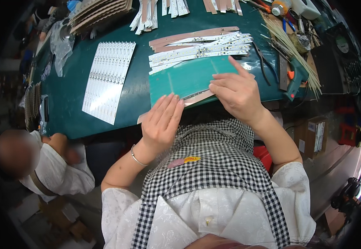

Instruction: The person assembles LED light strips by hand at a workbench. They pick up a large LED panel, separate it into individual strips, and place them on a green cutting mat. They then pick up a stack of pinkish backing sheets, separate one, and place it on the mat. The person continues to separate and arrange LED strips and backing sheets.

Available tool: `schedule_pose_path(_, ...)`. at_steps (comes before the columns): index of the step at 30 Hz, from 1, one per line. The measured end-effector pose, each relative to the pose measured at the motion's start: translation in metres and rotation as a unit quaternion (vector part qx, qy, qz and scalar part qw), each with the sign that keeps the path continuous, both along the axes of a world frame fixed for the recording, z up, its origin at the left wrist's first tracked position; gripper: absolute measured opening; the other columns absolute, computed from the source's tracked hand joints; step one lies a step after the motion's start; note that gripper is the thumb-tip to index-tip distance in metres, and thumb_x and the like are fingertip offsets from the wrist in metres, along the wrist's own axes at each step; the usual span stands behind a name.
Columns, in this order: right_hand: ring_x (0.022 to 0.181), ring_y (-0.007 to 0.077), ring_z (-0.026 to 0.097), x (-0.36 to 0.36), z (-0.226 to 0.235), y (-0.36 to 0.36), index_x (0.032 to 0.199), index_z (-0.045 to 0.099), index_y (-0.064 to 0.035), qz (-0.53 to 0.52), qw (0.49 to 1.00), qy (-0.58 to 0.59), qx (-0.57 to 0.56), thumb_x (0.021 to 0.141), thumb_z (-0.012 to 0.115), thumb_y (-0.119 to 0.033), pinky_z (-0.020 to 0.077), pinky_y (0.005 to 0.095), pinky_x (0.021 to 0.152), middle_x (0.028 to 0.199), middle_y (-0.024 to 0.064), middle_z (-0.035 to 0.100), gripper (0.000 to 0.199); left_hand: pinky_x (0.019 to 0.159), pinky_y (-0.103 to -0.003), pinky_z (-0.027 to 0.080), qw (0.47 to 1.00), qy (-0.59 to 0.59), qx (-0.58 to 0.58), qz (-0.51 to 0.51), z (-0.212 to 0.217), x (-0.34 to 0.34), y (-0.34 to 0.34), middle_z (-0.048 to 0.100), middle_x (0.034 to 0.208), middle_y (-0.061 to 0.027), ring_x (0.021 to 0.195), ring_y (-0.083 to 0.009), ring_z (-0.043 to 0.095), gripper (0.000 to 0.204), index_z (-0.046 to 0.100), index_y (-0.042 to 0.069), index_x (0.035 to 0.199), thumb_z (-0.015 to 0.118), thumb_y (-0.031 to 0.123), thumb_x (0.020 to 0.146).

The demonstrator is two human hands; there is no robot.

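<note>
In front of me lies a brown-edged LED circuit board strip [199, 98], slanted along the near edge of a green mat [188, 76]. Its left end pokes out beyond my left hand [160, 120], whose fingers are held together over it; the thumb is partly hidden. My right hand [239, 93] pinches the strip's other side between thumb and fingers, with the index finger raised. Just beyond the mat is a loose pile of white LED strips [201, 50], some showing brown backs. To the left, a panel of joined white LED strips [109, 79] lies flat.
On the right of the green table [72, 118] are pliers [262, 62], a green-handled tool [297, 79], thin pale rods [290, 50] and a bottle [280, 7]. Stacked boards [99, 14] and more strips [147, 16] stand at the back. Another person [53, 166] sits at left.
</note>
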State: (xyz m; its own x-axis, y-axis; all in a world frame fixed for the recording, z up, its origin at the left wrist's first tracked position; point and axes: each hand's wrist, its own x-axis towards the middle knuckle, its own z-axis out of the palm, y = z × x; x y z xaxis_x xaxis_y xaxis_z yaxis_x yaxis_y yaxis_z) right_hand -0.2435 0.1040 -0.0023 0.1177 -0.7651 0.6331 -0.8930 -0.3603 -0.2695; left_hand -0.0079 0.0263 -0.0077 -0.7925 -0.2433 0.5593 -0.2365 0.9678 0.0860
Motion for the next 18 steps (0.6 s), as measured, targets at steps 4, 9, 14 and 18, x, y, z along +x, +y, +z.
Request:
schedule_pose_path(4,0.079,0.0191,0.067,-0.001,0.001,0.001,0.077,0.066,-0.0084,-0.002,1.000,-0.015,0.012,0.071,0.065,-0.007,0.0446,0.0497,0.100,0.075,0.0014,0.066,0.007,0.092,-0.044,0.050,0.997,-0.042,0.035,0.054,0.022,0.004,-0.005,0.067,0.107,-0.0158,0.103,-0.0320,0.064,0.037,0.064,0.000,0.112,0.057,-0.006,0.077)
schedule_pose_path(9,0.077,0.0188,0.066,-0.001,-0.002,0.000,0.077,0.065,-0.0081,-0.008,0.999,-0.030,0.007,0.071,0.062,-0.007,0.0452,0.0494,0.099,0.073,0.0025,0.064,0.007,0.081,-0.037,0.054,0.984,-0.040,0.123,0.125,0.014,0.037,-0.011,0.069,0.099,-0.0140,0.094,-0.0298,0.068,0.031,0.068,0.001,0.103,0.060,-0.008,0.075)
schedule_pose_path(14,0.075,0.0188,0.065,0.001,0.000,-0.001,0.078,0.065,-0.0073,0.006,1.000,-0.028,0.006,0.070,0.062,-0.006,0.0458,0.0494,0.098,0.073,0.0027,0.064,0.009,0.078,-0.037,0.055,0.995,0.027,0.026,0.090,-0.003,0.035,-0.014,0.070,0.097,-0.0155,0.092,-0.0325,0.068,0.030,0.068,0.000,0.101,0.060,-0.008,0.073)
schedule_pose_path(18,0.072,0.0216,0.065,0.002,0.000,-0.002,0.076,0.065,-0.0073,0.011,0.999,-0.038,0.023,0.070,0.063,-0.006,0.0493,0.0474,0.093,0.071,0.0042,0.064,0.007,0.083,-0.038,0.054,0.994,0.032,0.065,0.087,-0.003,0.039,-0.018,0.068,0.105,-0.0176,0.099,-0.0334,0.066,0.033,0.066,-0.002,0.105,0.062,-0.009,0.073)
